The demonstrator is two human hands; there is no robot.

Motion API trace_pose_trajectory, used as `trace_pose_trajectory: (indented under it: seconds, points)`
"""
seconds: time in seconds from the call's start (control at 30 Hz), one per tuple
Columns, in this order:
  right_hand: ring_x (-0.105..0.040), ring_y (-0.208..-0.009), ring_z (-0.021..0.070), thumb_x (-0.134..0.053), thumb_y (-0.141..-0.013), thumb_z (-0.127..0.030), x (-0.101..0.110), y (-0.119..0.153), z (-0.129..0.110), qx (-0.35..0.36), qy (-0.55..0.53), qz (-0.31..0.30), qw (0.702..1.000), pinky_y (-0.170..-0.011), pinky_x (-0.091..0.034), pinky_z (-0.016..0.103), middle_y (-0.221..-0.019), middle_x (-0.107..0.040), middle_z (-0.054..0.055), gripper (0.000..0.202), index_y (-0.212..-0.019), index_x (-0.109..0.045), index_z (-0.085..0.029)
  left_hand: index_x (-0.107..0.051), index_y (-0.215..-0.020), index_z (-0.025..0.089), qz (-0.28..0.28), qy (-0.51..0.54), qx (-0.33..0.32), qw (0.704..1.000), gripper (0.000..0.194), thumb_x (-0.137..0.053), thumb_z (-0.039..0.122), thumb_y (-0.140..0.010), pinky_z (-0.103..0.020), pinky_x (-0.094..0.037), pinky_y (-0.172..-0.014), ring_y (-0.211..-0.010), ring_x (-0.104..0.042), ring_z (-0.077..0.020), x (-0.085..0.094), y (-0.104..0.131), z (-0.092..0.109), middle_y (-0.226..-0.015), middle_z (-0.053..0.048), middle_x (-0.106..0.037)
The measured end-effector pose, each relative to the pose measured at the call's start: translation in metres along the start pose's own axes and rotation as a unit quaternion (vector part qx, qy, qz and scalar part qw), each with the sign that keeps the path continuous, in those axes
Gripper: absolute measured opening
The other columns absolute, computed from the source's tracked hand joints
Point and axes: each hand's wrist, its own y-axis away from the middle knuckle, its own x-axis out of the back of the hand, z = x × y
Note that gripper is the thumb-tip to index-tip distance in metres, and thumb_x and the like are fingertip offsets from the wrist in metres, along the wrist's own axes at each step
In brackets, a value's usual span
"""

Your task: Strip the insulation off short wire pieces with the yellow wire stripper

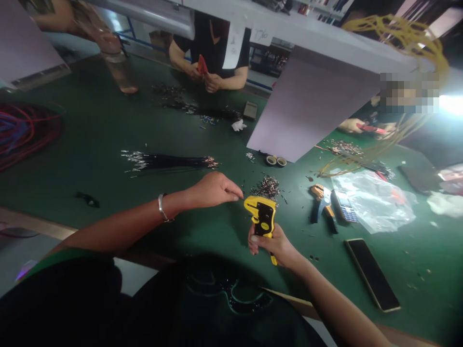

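Observation:
My right hand (273, 243) is wrapped round the handles of a yellow and black wire stripper (265, 216), held upright with its jaws toward the left. Just left of those jaws, the thumb and fingers of my left hand (217, 189) are pinched together; what sits between them is too small to make out. A silver bracelet (161, 208) circles my left wrist. Beyond that hand lies a bundle of black wires (170, 161) with pale tips at the left and bare copper ends at the right. Behind the stripper is a heap of small dark offcuts (268, 185).
To the right lie orange and blue pliers (321, 205), a keypad phone (345, 206), a plastic bag (376, 197) and a smartphone (372, 274). Tape rolls (276, 160) sit by a slanted panel (307, 101). A person (213, 48) across the green table (97, 120) holds a red tool.

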Motion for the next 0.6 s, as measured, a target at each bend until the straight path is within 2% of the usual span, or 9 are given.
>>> trace_pose_trajectory:
  seconds: [0.37, 0.6]
  points:
    - [-0.048, -0.046, 0.0120, -0.073, -0.074, -0.040, -0.0001, -0.0020, 0.0044, 0.002, 0.041, 0.024, 0.999, -0.050, -0.044, 0.029, -0.051, -0.052, -0.004, 0.030, -0.073, -0.053, -0.018, -0.079, -0.082, 0.023, 0.017, -0.063, -0.019, 0.998, 0.018, -0.062, 0.020, -0.074, -0.025, -0.045, -0.073, -0.078, -0.068, -0.0147, 0.0049, -0.0050, -0.0061, -0.084, -0.002, -0.076]
    - [-0.047, -0.045, 0.0110, -0.072, -0.073, -0.041, 0.0003, -0.0015, 0.0087, -0.009, 0.081, 0.044, 0.996, -0.048, -0.044, 0.027, -0.051, -0.052, -0.004, 0.029, -0.072, -0.053, -0.019, -0.078, -0.076, 0.023, 0.034, -0.109, -0.037, 0.993, 0.017, -0.061, 0.019, -0.075, -0.026, -0.043, -0.070, -0.073, -0.066, -0.0148, 0.0035, -0.0080, -0.0030, -0.078, -0.002, -0.075]
